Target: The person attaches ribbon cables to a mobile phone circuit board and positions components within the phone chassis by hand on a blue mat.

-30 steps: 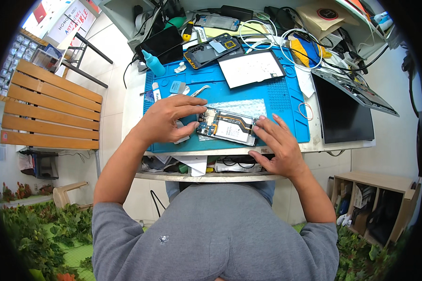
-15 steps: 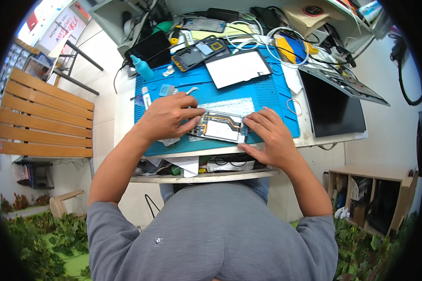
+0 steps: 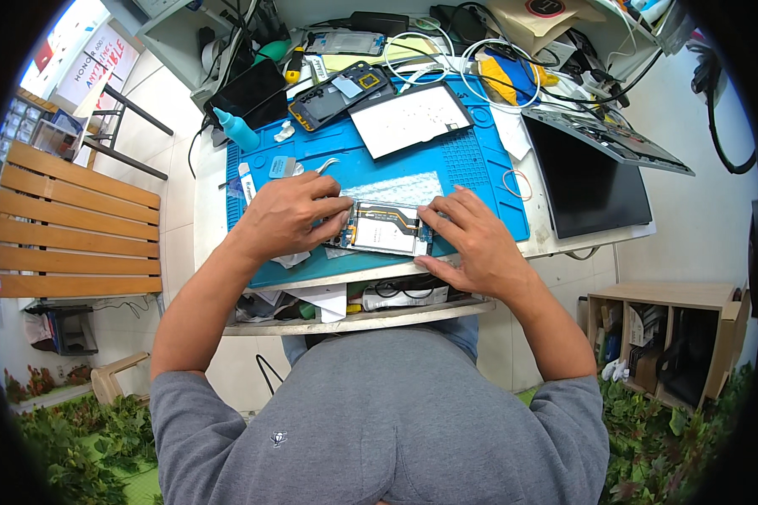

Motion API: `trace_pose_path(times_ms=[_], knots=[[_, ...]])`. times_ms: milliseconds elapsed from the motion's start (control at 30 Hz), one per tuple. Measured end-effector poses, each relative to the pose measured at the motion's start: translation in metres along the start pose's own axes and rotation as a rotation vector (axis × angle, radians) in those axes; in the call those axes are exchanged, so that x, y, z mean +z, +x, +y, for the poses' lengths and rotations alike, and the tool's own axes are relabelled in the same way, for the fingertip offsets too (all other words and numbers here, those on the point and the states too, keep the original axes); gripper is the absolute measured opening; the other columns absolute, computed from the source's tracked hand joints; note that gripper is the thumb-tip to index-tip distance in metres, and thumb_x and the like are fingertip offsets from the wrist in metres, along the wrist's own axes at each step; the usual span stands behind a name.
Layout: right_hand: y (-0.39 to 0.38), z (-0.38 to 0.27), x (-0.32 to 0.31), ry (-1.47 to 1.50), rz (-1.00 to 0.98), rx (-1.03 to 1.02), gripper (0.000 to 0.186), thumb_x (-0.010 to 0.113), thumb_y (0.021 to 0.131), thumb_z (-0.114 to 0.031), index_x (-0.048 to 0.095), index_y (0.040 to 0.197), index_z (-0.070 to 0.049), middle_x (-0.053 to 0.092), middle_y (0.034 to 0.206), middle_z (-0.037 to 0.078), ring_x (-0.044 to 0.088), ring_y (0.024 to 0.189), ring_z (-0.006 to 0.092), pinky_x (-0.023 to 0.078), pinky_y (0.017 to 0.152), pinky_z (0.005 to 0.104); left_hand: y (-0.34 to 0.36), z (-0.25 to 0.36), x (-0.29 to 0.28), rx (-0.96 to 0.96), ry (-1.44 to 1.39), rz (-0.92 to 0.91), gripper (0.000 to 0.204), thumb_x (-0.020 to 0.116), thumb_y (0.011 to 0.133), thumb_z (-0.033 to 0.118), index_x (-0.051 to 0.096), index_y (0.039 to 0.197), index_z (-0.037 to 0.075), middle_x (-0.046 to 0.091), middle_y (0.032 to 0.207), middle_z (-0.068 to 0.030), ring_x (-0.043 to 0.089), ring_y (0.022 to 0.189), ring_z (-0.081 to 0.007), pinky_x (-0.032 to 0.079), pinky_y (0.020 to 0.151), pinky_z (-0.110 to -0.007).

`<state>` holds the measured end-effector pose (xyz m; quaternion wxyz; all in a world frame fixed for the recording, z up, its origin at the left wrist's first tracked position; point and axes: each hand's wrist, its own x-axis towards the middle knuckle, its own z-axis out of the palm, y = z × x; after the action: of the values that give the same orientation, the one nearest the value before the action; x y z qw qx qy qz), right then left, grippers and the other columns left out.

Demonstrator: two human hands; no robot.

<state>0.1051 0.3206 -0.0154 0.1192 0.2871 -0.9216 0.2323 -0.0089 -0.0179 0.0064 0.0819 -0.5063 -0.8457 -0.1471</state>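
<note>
Two bare hands meet at an opened smartphone (image 3: 386, 234), which lies at the near edge of a blue repair mat (image 3: 499, 185) with its battery and dark flex cable exposed. The left hand (image 3: 290, 215) is half curled over the phone's left end, thumb and forefinger drawn close together there; whether they pinch a part or only press cannot be told. The right hand (image 3: 473, 242) is partly open and grips the right end, its fingers at the far corner and its thumb at the near one.

Just beyond the phone lies a translucent textured sheet (image 3: 408, 187), and a pair of curved tweezers (image 3: 329, 164) shows just beyond the left hand. Farther left stands a light-blue squeeze bottle (image 3: 237, 131). At the far side, a dark phone housing (image 3: 333, 101) lies next to a white-faced panel (image 3: 413, 122). To the right, off the mat, is a black display panel (image 3: 588, 198).
</note>
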Motion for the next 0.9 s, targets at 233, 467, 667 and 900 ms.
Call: trace_pose_path(times_ms=[233, 467, 667, 900], knots=[[0.0, -0.008, 0.003, -0.133, -0.059, -0.046, 0.067, 0.087, 0.1, -0.039, 0.07, 0.146, 0.007, 0.069, 0.139, 0.022, 0.065, 0.136, 0.0403, 0.045, 0.134, 0.0583, 0.002, 0.005, -0.004, -0.051, -0.041, -0.039, 0.019, 0.086, 0.101, 0.022, 0.089, 0.117, 0.012, 0.08, 0.11, -0.0061, 0.077, 0.096, -0.0268, 0.063, 0.08, -0.041], [-0.004, -0.002, 0.003, -0.062, -0.017, -0.016, 0.069, 0.091, 0.099, -0.04, 0.071, 0.148, 0.004, 0.072, 0.141, 0.023, 0.068, 0.138, 0.0435, 0.05, 0.131, 0.0544, -0.002, 0.007, -0.002, -0.091, -0.051, -0.039, 0.022, 0.087, 0.1, 0.022, 0.089, 0.12, 0.014, 0.081, 0.114, -0.0076, 0.078, 0.101, -0.0272, 0.064, 0.086, -0.04], [-0.004, 0.008, -0.006, 0.002, -0.015, -0.022, 0.07, 0.097, 0.093, -0.043, 0.075, 0.145, -0.001, 0.077, 0.138, 0.019, 0.071, 0.135, 0.0429, 0.054, 0.127, 0.051, -0.002, 0.004, -0.003, -0.045, -0.061, 0.027, 0.017, 0.084, 0.102, 0.023, 0.089, 0.113, 0.011, 0.081, 0.107, -0.0047, 0.078, 0.095, -0.0252, 0.063, 0.078, -0.04], [0.013, 0.02, -0.021, 0.037, -0.173, -0.076, 0.067, 0.097, 0.09, -0.045, 0.079, 0.134, 0.002, 0.079, 0.134, 0.016, 0.071, 0.129, 0.0359, 0.061, 0.111, 0.0446, -0.002, 0.003, -0.004, -0.054, -0.062, 0.008, 0.017, 0.084, 0.102, 0.024, 0.09, 0.112, 0.011, 0.081, 0.107, -0.0049, 0.079, 0.095, -0.025, 0.063, 0.077, -0.04]])
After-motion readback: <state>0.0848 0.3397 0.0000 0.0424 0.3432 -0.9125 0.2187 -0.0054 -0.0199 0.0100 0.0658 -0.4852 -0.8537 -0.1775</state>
